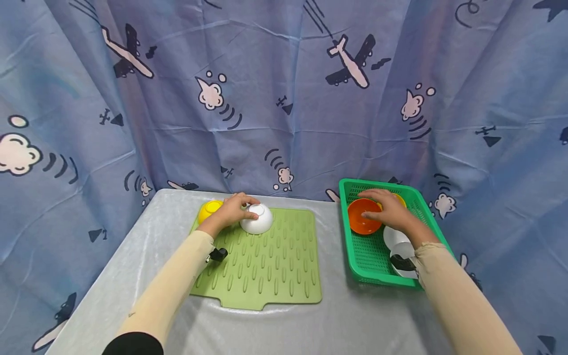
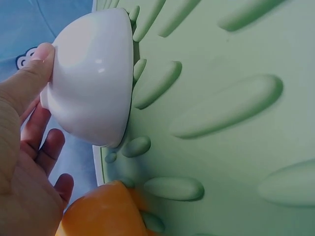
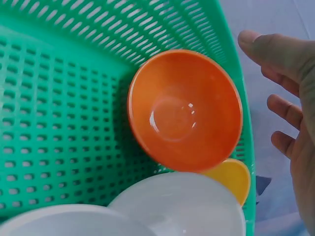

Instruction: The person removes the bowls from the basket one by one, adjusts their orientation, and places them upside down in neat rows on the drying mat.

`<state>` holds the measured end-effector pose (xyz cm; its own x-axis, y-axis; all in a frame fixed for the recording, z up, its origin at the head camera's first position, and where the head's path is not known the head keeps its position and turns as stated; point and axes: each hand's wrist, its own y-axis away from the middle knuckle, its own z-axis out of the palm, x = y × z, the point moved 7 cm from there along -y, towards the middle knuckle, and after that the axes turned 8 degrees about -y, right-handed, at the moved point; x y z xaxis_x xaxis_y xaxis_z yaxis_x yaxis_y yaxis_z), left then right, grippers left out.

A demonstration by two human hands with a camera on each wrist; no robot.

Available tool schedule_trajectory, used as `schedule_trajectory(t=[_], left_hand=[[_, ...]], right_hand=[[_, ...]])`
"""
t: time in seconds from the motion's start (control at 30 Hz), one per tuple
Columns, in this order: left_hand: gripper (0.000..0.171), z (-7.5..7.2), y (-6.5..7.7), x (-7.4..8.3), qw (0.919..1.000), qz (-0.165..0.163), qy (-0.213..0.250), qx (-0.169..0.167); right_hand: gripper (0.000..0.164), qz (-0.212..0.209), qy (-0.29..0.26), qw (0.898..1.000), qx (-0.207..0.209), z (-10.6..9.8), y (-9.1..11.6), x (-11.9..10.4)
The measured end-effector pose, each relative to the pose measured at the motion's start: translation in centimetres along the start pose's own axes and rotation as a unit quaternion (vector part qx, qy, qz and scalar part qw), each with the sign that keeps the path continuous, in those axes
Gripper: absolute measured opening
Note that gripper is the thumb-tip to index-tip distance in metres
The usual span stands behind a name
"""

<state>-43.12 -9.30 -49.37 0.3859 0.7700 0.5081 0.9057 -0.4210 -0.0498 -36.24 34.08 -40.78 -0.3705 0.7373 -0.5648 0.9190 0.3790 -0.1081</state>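
Observation:
On the green mat (image 1: 284, 256), a white bowl (image 1: 257, 224) lies upside down near the back edge. My left hand (image 1: 232, 211) pinches it about its foot; the thumb shows against the white side in the left wrist view (image 2: 93, 73). Left of that hand, a yellow bowl (image 1: 208, 209) is also upside down, partly hidden. My right hand (image 1: 392, 212) hovers at an orange bowl (image 1: 361, 224) in the green basket (image 1: 368, 276), fingers loosely spread. In the right wrist view that hand stands apart from the orange bowl (image 3: 182, 108), holding nothing.
Inside the basket, a yellow bowl (image 3: 231, 179) sits beside the orange one, with white dishes (image 3: 182, 206) nearer the front. The basket's raised rim (image 1: 348, 246) faces the mat across a strip of grey tabletop (image 1: 333, 276). A patterned curtain (image 1: 275, 98) hangs behind.

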Motion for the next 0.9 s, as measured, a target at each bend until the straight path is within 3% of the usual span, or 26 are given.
schedule_trajectory(t=[0.4,0.9], left_hand=[[0.051,-0.3,0.5,0.1,1.0000,0.001,-0.003,0.000],[0.053,-0.2,0.0,0.3,0.9999,-0.006,-0.008,-0.002]], right_hand=[[0.065,-0.007,0.038,0.999,-0.007,0.4,-0.5,1.6],[0.085,0.030,0.070,0.997,-0.027,1.7,-0.1,5.0]])
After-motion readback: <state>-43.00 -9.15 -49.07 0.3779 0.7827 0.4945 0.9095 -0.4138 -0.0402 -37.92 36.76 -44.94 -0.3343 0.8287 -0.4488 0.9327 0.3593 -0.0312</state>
